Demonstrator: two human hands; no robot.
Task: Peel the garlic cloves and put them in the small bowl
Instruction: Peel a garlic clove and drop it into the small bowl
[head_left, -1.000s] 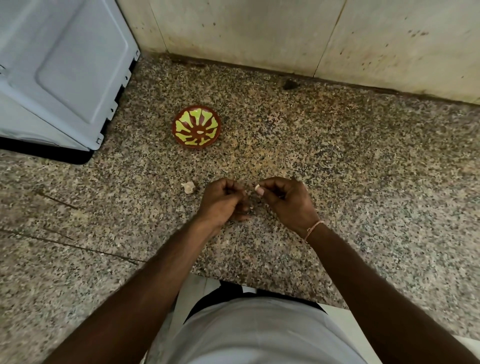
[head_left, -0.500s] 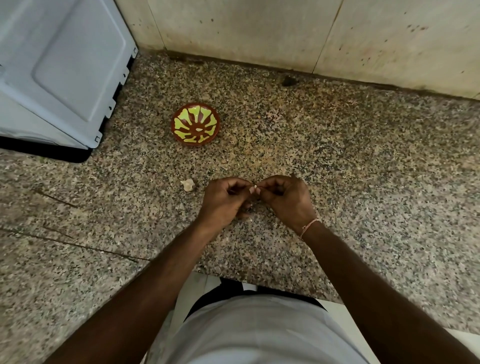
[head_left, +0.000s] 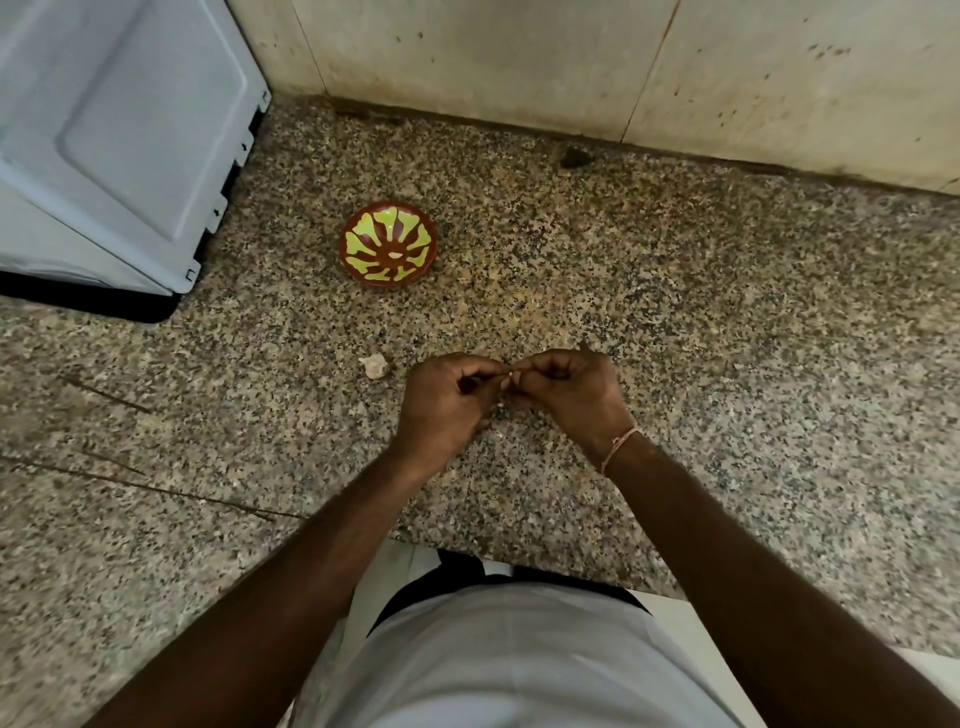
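The two hands have been brought together since a second ago. A garlic clove (head_left: 508, 381) is pinched between the left hand (head_left: 445, 402) and right hand (head_left: 570, 389), so peeling is likely going on. The small bowl (head_left: 388, 244) is seen on the desk (head_left: 727, 312) at 11 o'clock, one pale piece inside. A garlic piece (head_left: 375, 366) lies at 9 o'clock

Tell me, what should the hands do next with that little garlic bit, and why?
Probably keep pulling the skin off. Both the left hand and the right hand pinch one garlic clove between their fingertips over the counter, so peeling looks unfinished. The small bowl sits farther back, apart from the hands, with one pale piece inside; the clove likely goes there afterwards.
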